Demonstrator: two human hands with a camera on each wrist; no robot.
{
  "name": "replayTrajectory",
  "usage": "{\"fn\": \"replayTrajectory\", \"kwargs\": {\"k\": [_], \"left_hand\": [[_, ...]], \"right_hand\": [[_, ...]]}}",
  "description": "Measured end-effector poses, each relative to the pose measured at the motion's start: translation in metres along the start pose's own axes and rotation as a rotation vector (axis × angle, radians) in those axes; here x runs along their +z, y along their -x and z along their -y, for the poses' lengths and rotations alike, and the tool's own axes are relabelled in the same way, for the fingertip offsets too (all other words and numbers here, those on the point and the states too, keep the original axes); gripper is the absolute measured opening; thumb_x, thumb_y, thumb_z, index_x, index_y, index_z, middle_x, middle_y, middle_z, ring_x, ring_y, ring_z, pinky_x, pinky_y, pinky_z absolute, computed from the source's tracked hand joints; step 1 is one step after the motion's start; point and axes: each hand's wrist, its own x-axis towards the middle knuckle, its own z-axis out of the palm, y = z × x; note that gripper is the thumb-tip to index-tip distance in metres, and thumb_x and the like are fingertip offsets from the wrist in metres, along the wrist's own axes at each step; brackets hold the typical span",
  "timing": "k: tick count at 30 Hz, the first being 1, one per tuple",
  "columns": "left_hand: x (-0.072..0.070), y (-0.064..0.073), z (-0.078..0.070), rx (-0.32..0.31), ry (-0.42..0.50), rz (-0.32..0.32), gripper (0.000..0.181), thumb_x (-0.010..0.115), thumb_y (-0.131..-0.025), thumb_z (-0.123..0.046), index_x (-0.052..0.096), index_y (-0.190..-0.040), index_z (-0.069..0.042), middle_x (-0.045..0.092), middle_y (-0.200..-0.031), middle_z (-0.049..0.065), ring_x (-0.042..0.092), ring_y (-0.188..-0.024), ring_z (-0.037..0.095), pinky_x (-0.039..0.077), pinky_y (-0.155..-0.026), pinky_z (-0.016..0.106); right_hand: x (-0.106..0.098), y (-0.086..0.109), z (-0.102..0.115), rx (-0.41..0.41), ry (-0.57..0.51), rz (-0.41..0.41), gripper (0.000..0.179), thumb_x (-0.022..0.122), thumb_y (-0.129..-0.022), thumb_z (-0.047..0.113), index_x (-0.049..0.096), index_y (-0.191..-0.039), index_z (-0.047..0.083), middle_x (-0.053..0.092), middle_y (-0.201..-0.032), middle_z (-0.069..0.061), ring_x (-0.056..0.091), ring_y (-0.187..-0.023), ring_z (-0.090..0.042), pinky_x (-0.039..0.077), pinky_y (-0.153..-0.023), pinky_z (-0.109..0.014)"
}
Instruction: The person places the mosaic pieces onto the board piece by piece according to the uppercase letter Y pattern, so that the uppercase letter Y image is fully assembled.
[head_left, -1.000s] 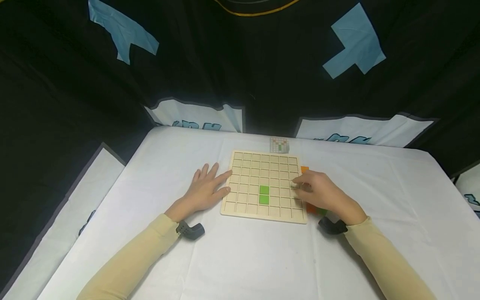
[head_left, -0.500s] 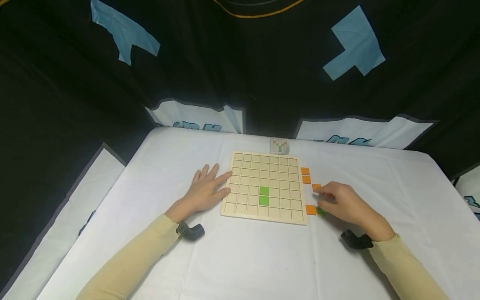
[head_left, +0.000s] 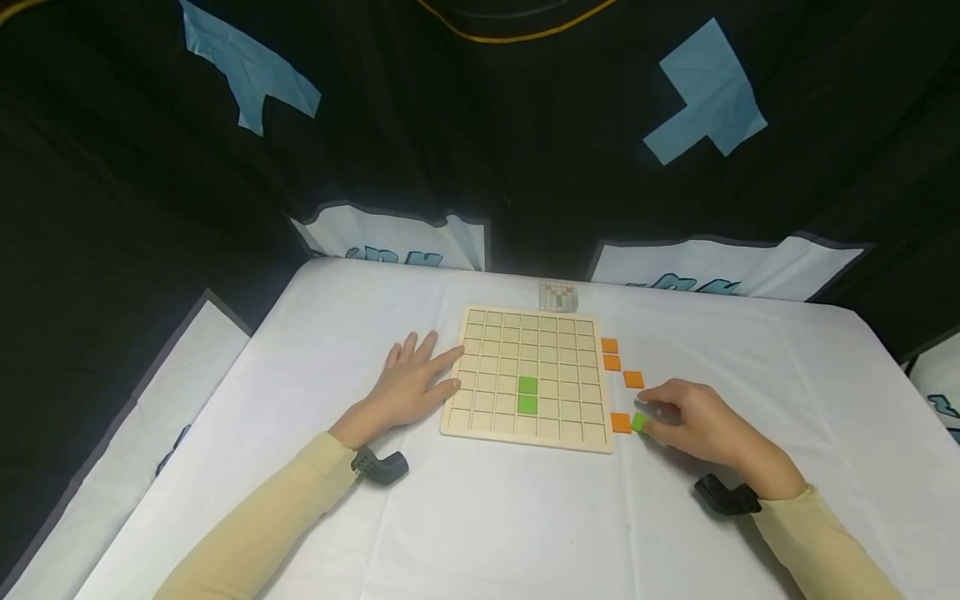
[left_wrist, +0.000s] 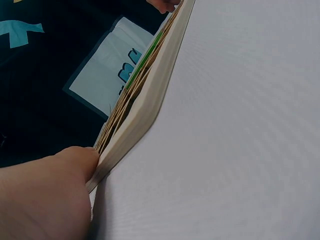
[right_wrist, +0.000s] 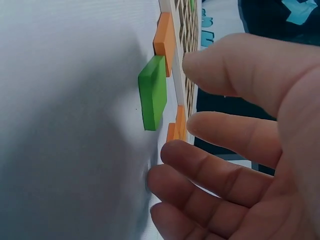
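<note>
A square wooden grid board [head_left: 495,328] lies on the white cloth, with two green tiles [head_left: 528,405] set one above the other in its cells. My left hand [head_left: 408,385] rests at the board's left edge, fingers spread, index finger and thumb reaching its rim. Right of the board, my right hand [head_left: 688,421] hovers by a loose green tile [head_left: 640,422]. Its thumb and fingers stand apart with nothing between them; in the right wrist view the green tile [right_wrist: 154,92] lies just beyond them. An orange tile [head_left: 621,422] sits between that tile and the board.
More orange tiles [head_left: 633,380] lie along the board's right side, two of them close to its edge. Behind the board is a small card [head_left: 558,297] printed with a coloured grid. Black curtain [head_left: 480,150] hangs beyond the table's far edge.
My right hand has moved right and toward me, from over the board's right edge, past an orange tile, to the loose green tile, uncovering the orange tiles. My left hand has stayed put.
</note>
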Motion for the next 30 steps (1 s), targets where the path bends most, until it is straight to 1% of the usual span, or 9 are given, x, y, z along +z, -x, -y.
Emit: {"fn": "replayTrajectory", "kwargs": {"k": [7, 11, 18, 22, 30], "left_hand": [[-0.0003, 0.0003, 0.0006, 0.005, 0.006, -0.008, 0.060, 0.049, -0.104, -0.044, 0.040, -0.158, -0.021, 0.017, -0.168, 0.029, 0.004, -0.155, 0.055, 0.003, -0.124, 0.070], [0.0005, -0.0004, 0.0012, 0.006, 0.012, -0.011, 0.060, 0.048, -0.104, -0.044, 0.040, -0.158, -0.020, 0.017, -0.167, 0.029, 0.005, -0.155, 0.056, 0.003, -0.124, 0.071], [0.0007, 0.0013, 0.0005, 0.003, 0.023, -0.006, 0.059, 0.048, -0.104, -0.042, 0.041, -0.158, -0.020, 0.017, -0.167, 0.030, 0.005, -0.155, 0.056, 0.002, -0.123, 0.071], [0.0000, 0.0017, 0.0002, 0.001, 0.008, -0.004, 0.059, 0.049, -0.104, -0.042, 0.040, -0.158, -0.020, 0.017, -0.167, 0.029, 0.005, -0.155, 0.055, 0.003, -0.123, 0.071], [0.0001, 0.0014, -0.0008, 0.000, 0.012, -0.003, 0.059, 0.049, -0.104, -0.044, 0.041, -0.158, -0.020, 0.018, -0.167, 0.028, 0.005, -0.155, 0.055, 0.004, -0.124, 0.071]], "right_hand": [[0.0007, -0.0012, 0.0011, -0.015, 0.002, 0.002, 0.039, 0.083, -0.075, 0.008, 0.075, -0.113, 0.001, 0.068, -0.091, 0.003, 0.052, -0.078, -0.009, 0.048, -0.067, -0.025], [0.0019, -0.0008, 0.0020, -0.014, 0.011, 0.000, 0.040, 0.085, -0.074, 0.009, 0.076, -0.112, 0.002, 0.068, -0.090, 0.003, 0.052, -0.077, -0.009, 0.048, -0.065, -0.024], [0.0049, -0.0002, 0.0030, -0.014, 0.033, 0.013, 0.041, 0.088, -0.073, 0.012, 0.076, -0.111, 0.004, 0.067, -0.089, 0.004, 0.051, -0.076, -0.008, 0.047, -0.065, -0.023], [0.0057, -0.0010, 0.0037, -0.008, 0.048, 0.014, 0.040, 0.089, -0.073, 0.011, 0.076, -0.110, 0.004, 0.066, -0.089, 0.005, 0.051, -0.076, -0.008, 0.047, -0.065, -0.023], [0.0065, -0.0017, 0.0020, 0.004, 0.061, 0.023, 0.038, 0.086, -0.074, 0.007, 0.076, -0.110, 0.003, 0.066, -0.090, 0.003, 0.051, -0.077, -0.010, 0.047, -0.065, -0.023]]}}
